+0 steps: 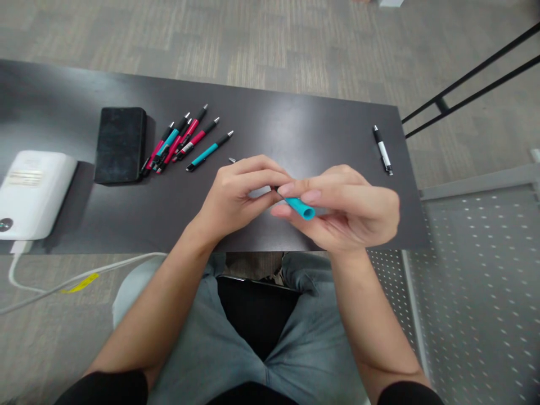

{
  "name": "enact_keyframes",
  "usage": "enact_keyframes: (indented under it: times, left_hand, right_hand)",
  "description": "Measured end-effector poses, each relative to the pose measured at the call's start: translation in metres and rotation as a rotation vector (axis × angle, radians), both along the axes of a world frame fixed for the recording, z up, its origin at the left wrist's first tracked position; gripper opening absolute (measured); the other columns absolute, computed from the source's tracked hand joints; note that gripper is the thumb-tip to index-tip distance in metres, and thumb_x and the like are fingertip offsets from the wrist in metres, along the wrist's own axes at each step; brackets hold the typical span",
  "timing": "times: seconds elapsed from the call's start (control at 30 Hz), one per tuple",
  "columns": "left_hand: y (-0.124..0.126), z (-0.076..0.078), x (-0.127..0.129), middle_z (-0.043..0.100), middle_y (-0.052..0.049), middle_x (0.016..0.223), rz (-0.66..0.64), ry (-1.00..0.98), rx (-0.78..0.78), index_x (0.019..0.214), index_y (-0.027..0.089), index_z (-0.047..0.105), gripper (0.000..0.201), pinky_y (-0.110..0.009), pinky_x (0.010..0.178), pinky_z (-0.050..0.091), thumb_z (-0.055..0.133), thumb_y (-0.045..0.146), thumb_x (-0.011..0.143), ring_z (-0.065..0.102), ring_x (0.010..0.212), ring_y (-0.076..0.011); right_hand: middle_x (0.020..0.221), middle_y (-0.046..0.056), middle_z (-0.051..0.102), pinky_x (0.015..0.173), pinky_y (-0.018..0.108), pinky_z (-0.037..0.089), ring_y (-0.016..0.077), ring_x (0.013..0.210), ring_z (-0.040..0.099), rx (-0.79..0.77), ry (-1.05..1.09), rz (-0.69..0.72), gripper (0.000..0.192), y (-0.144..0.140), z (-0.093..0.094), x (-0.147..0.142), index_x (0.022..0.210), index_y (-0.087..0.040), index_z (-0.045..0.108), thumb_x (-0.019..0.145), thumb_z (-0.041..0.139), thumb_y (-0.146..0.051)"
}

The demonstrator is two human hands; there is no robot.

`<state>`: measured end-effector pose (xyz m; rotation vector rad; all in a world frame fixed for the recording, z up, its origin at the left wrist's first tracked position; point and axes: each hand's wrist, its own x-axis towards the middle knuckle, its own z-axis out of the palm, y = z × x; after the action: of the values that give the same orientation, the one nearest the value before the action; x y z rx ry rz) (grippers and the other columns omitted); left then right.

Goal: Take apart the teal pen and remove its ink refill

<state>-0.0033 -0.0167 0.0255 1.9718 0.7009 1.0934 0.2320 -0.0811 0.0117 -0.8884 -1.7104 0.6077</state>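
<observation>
My right hand (350,205) is closed, pinching a turquoise pen barrel (302,208) between thumb and fingers. The barrel's hollow open end faces me. My left hand (244,194) is closed too, its thumb and fingertips meeting at the far end of the same pen, where a small dark part shows. Most of that part is hidden by the fingers. A silver pen tip (232,160) peeks out behind my left hand; I cannot tell whether it belongs to the held pen. Both hands are above the front half of the dark table (278,129).
Several red and turquoise pens (185,138) lie in a loose pile left of centre. Beyond them sit a black box (120,145) and a white device (36,194) with a cable (122,261). A white pen (382,149) lies near the right edge, beside a perforated panel (485,270).
</observation>
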Motion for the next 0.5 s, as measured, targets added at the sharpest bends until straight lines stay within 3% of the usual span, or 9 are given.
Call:
enact_keyframes:
  times: [0.07, 0.13, 0.23, 0.33, 0.5]
  left_hand:
    - [-0.003, 0.003, -0.001, 0.089, -0.006, 0.099, -0.006, -0.034, 0.044, 0.11, 0.044, 0.102, 0.033, -0.056, 0.083, 0.072, 0.098, 0.077, 0.106, 0.08, 0.086, -0.0316]
    - [-0.004, 0.004, -0.002, 0.09, -0.005, 0.1, -0.002, -0.043, 0.087, 0.116, 0.046, 0.103, 0.024, -0.054, 0.085, 0.073, 0.096, 0.068, 0.111, 0.08, 0.084, -0.0285]
    - [-0.001, -0.002, -0.004, 0.089, -0.003, 0.097, 0.047, 0.032, 0.069, 0.118, 0.049, 0.103, 0.03, -0.056, 0.087, 0.074, 0.095, 0.076, 0.109, 0.08, 0.09, -0.0308]
    - [0.006, -0.014, -0.006, 0.086, -0.003, 0.091, 0.061, 0.049, 0.085, 0.12, 0.051, 0.104, 0.032, -0.057, 0.083, 0.072, 0.097, 0.079, 0.105, 0.08, 0.092, -0.0336]
    - [0.004, -0.021, -0.008, 0.086, -0.003, 0.091, 0.022, -0.013, 0.21, 0.126, 0.049, 0.104, 0.03, -0.051, 0.083, 0.071, 0.086, 0.073, 0.119, 0.081, 0.085, -0.0291]
  right_hand:
    - [0.117, -0.004, 0.102, 0.076, 0.055, 0.079, 0.0326, 0.087, 0.096, 0.184, 0.121, 0.046, 0.035, -0.003, 0.019, -0.009, 0.126, -0.056, 0.095, 0.099, 0.113, -0.044]
    - [0.118, -0.003, 0.102, 0.085, 0.057, 0.082, 0.0325, 0.093, 0.098, 0.112, 0.161, -0.029, 0.031, -0.006, 0.036, -0.018, 0.125, -0.054, 0.093, 0.105, 0.109, -0.035]
    - [0.116, 0.002, 0.102, 0.078, 0.058, 0.081, 0.0404, 0.109, 0.099, -0.045, 0.102, -0.048, 0.031, -0.006, 0.058, -0.031, 0.117, -0.05, 0.092, 0.097, 0.116, -0.051]
    - [0.126, 0.007, 0.101, 0.075, 0.06, 0.082, 0.0457, 0.124, 0.097, -0.169, 0.038, -0.065, 0.043, -0.001, 0.073, -0.045, 0.123, -0.049, 0.092, 0.091, 0.118, -0.062]
    - [0.128, 0.007, 0.1, 0.075, 0.061, 0.082, 0.0461, 0.125, 0.096, -0.143, 0.018, -0.026, 0.05, 0.004, 0.083, -0.057, 0.126, -0.05, 0.093, 0.088, 0.119, -0.068]
